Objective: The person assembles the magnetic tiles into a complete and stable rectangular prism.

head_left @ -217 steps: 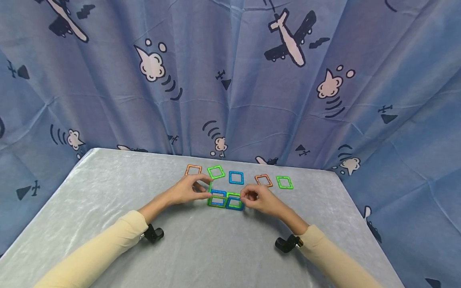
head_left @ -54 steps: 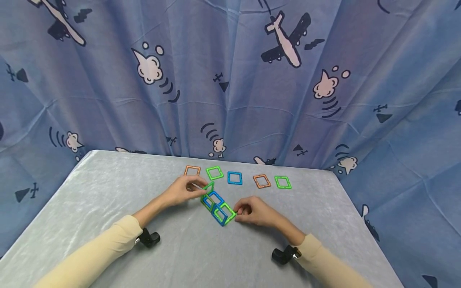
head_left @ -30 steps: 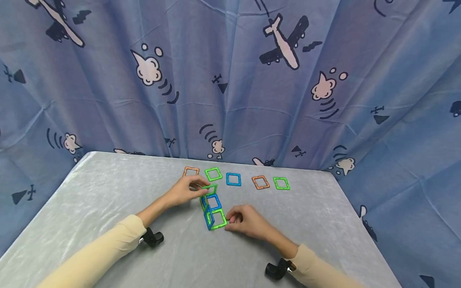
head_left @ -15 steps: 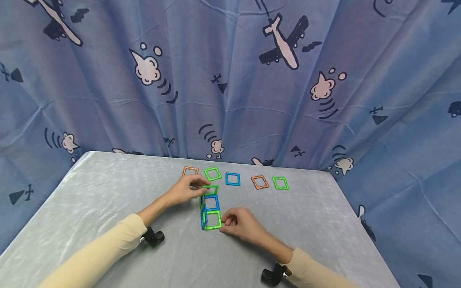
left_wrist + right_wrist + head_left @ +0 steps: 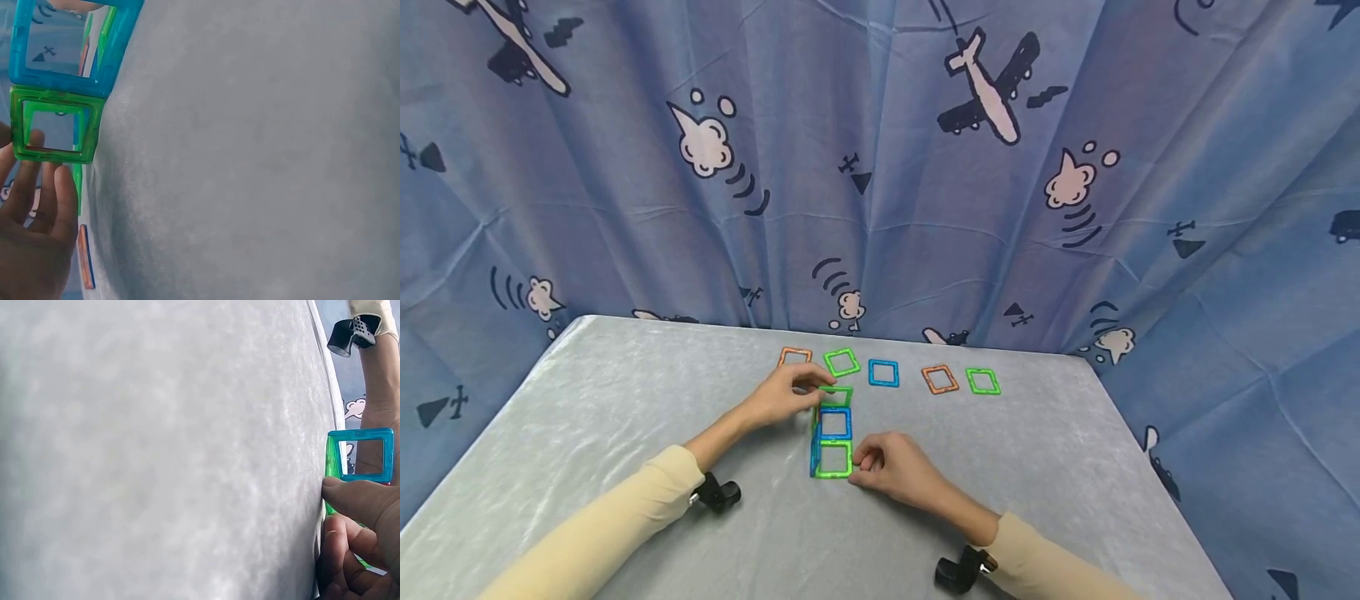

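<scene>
Magnetic tiles, open square frames, form a joined structure mid-table. A flat blue tile (image 5: 850, 423) and a flat green tile (image 5: 833, 476) lie in a row toward the person. Along their left side stands an upright blue tile (image 5: 815, 454), with an upright green tile (image 5: 53, 94) beside it in the left wrist view. Another green tile (image 5: 851, 397) stands across the far end; my left hand (image 5: 784, 395) pinches it at its left corner. My right hand (image 5: 897, 471) pinches the near flat green tile's right edge, its thumb (image 5: 350, 494) on that edge in the right wrist view.
Behind the structure lie loose tiles in a row: orange (image 5: 795, 350), green (image 5: 842, 372), blue (image 5: 883, 384), orange (image 5: 940, 391) and green (image 5: 983, 392). A grey cloth covers the table (image 5: 1037, 500). A patterned blue curtain (image 5: 805, 167) hangs behind it.
The structure has turned clockwise, its upright side swinging from the front to the left. My right hand has moved nearer and leftward with its end; my left hand has stayed at the far end.
</scene>
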Motion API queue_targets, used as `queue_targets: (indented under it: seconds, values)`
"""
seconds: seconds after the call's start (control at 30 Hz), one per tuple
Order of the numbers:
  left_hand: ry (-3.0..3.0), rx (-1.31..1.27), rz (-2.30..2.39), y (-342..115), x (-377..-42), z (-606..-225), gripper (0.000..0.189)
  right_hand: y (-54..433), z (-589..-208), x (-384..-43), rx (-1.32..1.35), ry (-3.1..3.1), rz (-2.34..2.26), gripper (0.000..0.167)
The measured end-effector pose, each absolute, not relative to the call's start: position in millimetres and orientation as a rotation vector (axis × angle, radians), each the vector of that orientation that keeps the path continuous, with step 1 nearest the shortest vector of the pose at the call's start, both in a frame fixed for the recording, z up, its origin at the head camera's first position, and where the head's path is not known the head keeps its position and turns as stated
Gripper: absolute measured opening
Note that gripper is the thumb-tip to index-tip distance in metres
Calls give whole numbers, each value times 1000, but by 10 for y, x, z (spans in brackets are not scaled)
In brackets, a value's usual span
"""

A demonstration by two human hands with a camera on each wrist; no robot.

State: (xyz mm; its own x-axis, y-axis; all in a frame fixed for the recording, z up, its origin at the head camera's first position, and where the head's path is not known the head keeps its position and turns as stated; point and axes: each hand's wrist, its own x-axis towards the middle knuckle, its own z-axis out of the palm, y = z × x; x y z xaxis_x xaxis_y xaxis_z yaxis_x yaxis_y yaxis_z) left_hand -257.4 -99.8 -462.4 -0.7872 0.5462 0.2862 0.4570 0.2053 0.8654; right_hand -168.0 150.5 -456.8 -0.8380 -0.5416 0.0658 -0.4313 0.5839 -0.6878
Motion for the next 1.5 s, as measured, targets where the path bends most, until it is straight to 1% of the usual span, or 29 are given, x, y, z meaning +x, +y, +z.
queue_targets:
  seconds: [0.5, 0.87, 1.2, 1.5]
  values:
    - [2380, 947, 1659, -1012, -2572, -4641, 25, 1449, -4542, -1665, -801, 2654, -1084, 17]
    - [2382, 976, 1666, -1024, -2581, -4656, 23, 1463, -4553, -1703, -798, 2578, -1129, 17]
    - [2429, 976, 1639, -1021, -2534, -4647, 19, 1758, -4512, -1870, -807, 2358, -1292, 14]
    - [2445, 972, 1611, -1017, -2503, -4636, 20, 2219, -4520, -2036, -736, 2337, -1510, 22]
